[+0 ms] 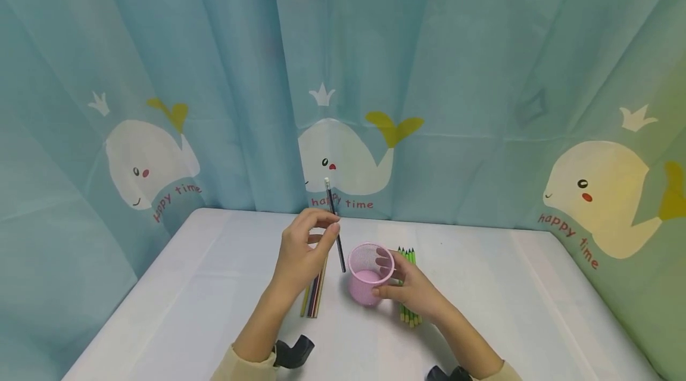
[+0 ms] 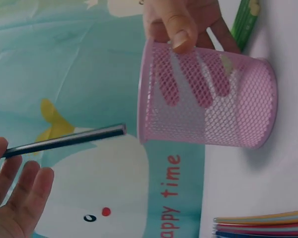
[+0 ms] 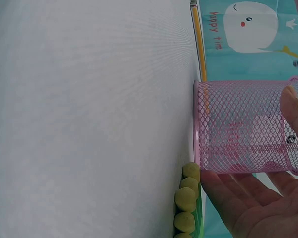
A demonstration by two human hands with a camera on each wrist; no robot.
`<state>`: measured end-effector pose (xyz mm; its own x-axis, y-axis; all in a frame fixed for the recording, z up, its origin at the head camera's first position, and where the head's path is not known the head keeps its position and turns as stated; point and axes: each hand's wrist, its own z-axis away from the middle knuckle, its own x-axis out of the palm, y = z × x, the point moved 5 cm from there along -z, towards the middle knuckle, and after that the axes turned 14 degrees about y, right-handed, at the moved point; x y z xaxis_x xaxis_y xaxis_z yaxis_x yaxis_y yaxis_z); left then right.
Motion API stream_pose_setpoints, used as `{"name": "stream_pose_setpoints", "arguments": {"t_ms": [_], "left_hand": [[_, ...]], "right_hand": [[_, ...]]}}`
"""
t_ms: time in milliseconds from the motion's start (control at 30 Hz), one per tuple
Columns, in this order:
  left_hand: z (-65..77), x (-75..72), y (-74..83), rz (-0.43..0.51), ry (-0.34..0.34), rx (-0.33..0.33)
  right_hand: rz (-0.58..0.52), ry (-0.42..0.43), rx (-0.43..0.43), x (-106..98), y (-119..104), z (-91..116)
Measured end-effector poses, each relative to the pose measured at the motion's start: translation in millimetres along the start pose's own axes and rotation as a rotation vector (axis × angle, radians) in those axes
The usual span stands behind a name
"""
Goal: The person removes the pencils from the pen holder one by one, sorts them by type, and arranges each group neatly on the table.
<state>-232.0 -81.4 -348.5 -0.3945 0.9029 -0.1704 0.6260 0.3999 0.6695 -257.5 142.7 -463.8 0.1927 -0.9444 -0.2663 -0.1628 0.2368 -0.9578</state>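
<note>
A dark pencil [image 1: 340, 250] is pinched between the thumb and fingers of my left hand [image 1: 306, 245], raised over the table and tilted. In the left wrist view the lower end of the pencil [image 2: 64, 141] points toward the mouth of a pink mesh pen cup [image 2: 203, 99], apart from it. My right hand [image 1: 411, 286] holds the cup from its right side, thumb in front and fingers behind. The cup stands upright on the table, and no pencils show inside it.
Several coloured pencils [image 1: 313, 297] lie left of the cup. A row of green pencils [image 1: 410, 312] with yellowish erasers lies right of it, partly behind my right hand. The white table [image 1: 214, 286] ends at a blue whale-print curtain [image 1: 471, 101].
</note>
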Motion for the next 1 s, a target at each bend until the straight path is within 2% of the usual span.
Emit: {"name": "stream_pose_setpoints", "arguments": {"t_ms": [300,500,600,1000], "left_hand": [[-2.5,-5.5,-6.6,-0.004,0.024,-0.057],[-2.8,-7.0,-14.9,0.017,0.024,-0.165],[-2.9,-8.0,-18.2,0.007,0.014,-0.198],[-5.7,-13.7,-21.8,-0.048,0.001,-0.231]], "right_hand": [[0.000,-0.007,-0.011,0,2,-1],[-0.001,-0.007,-0.013,0,2,-1],[-0.001,-0.005,-0.007,0,3,-1],[0.004,0.000,-0.007,0,2,0]]}}
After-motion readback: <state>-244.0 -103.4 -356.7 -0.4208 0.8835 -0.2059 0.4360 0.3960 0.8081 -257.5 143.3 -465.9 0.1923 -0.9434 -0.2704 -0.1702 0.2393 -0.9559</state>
